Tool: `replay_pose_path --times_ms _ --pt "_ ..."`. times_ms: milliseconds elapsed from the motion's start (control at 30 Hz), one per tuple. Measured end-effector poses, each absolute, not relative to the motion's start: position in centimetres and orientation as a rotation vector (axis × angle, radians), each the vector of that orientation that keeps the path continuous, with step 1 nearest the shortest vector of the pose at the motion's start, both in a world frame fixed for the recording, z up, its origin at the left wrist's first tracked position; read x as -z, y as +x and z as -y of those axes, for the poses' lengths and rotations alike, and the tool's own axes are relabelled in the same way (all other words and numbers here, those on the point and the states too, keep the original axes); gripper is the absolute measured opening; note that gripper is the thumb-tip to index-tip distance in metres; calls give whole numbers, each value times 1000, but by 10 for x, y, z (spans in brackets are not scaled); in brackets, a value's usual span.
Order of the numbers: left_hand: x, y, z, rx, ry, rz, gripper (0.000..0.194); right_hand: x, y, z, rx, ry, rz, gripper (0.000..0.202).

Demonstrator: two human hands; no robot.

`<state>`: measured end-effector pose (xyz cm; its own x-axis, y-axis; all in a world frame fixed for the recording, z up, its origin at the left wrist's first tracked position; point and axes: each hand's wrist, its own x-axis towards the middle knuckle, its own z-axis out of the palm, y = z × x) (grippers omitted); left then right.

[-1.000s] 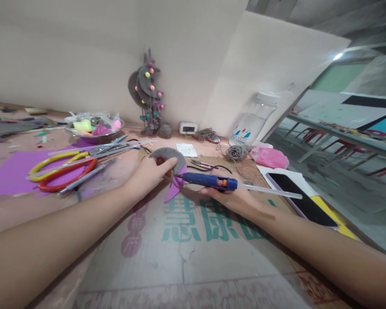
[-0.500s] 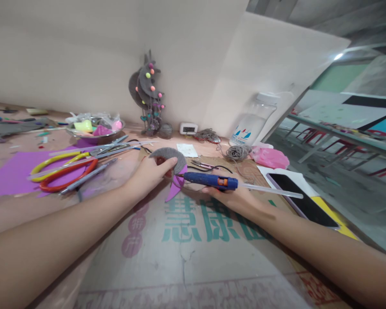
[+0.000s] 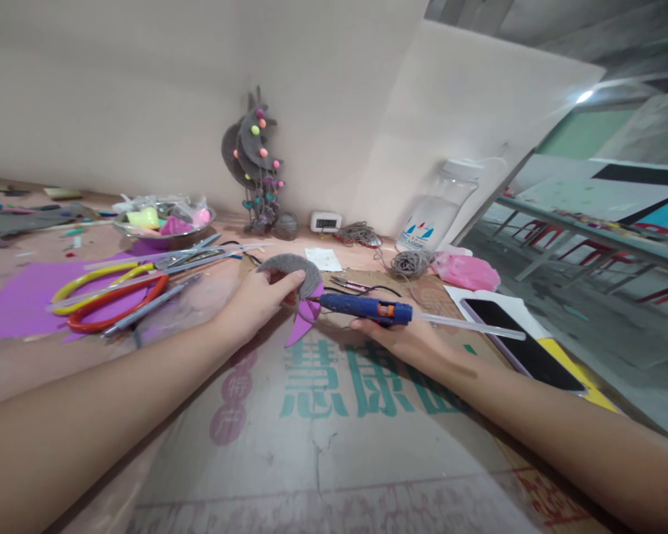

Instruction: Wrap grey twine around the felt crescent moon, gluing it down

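As the glue gun (image 3: 361, 307) edges rightward, the working spot seems to shift toward the crescent's (image 3: 310, 279) outer edge.
Left hand (image 3: 264, 294) pinches the crescent above the cardboard (image 3: 378, 452); right hand (image 3: 399, 331) grips the gun.

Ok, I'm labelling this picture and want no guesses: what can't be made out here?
Head view throughout:
Handle of glue gun: hidden by right hand.
Part of crescent: covered by left hand.
Digits on timer: too small, blurred.
Left end of purple sheet: cut off by edge.
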<state>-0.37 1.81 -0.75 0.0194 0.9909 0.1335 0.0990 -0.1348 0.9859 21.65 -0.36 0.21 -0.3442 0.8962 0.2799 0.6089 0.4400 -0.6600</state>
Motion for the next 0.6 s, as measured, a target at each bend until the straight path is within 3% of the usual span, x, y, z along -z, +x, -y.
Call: replay_pose_path --times_ms 600 --pt "7 -3 -19 -1273 1321 -1129 21 -5 218 2 -614 -1376 2025 29"
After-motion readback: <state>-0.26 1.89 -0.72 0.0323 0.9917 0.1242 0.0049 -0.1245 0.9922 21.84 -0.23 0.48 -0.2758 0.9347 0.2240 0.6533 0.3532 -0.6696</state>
